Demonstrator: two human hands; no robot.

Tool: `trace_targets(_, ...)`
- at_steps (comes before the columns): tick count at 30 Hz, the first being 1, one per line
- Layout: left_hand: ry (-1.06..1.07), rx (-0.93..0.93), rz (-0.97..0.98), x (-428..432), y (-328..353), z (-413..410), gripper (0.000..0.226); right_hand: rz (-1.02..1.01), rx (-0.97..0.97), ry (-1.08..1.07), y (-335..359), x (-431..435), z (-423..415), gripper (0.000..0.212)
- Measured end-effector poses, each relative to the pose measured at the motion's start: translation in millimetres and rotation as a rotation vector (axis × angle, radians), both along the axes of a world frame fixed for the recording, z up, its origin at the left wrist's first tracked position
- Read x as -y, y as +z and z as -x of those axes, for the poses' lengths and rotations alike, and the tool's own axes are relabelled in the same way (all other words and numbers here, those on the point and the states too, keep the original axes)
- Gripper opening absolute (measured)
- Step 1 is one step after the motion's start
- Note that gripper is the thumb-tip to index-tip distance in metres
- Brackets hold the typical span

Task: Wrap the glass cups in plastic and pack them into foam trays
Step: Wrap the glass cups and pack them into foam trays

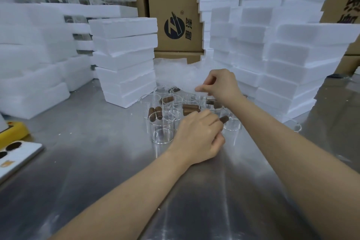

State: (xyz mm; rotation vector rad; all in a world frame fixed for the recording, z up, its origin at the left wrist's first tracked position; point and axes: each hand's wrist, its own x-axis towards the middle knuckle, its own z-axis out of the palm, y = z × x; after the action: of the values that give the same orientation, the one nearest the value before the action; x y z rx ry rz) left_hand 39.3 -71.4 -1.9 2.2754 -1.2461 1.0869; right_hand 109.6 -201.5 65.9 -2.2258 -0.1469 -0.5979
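Far left of the glass cups, at the edge of the steel table, lie a yellow object and a white board with dark round holes. Behind and left of the cups rise blurred stacks of foam trays, and a tidier foam stack stands just behind-left of them. The cups themselves stand upright and close together in the middle of the table, clear, with brown handles showing among them. Directly behind the cups lies a heap of clear plastic, with cardboard boxes behind it. The left hand sits at the near-right side of the cups, fingers curled under and thumb tucked below. One brown handle pokes out just past its knuckles, but whether the fingers close on the glass itself cannot be told. The right hand hovers over the far-right cups, thumb and forefinger pinched on an edge of the clear plastic, the other fingers loosely bent. Right of the cups stand taller foam stacks, the nearest touching the table just beside them.
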Motion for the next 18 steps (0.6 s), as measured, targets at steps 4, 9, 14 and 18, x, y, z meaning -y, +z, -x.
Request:
trace_targets(4,0.04,-0.047,0.052,-2.2,0.4,-2.6,0.027,-0.591,0.11,0.136,12.8,8.6,19.2,0.009)
trace_targets(9,-0.025,-0.409,0.411,-3.4,6.1,3.7,0.041,-0.336,0.434,0.144,10.9,11.4,62.7,0.022)
trace_targets(14,-0.163,-0.835,0.728,-4.6,11.3,5.5,0.071,-0.265,0.299,0.255,-21.8,16.9,99.4,0.02)
trace_targets(18,-0.183,-0.874,0.81,-3.3,12.0,6.9,0.09,-0.385,0.122,0.43,-24.4,14.0,106.0,0.01)
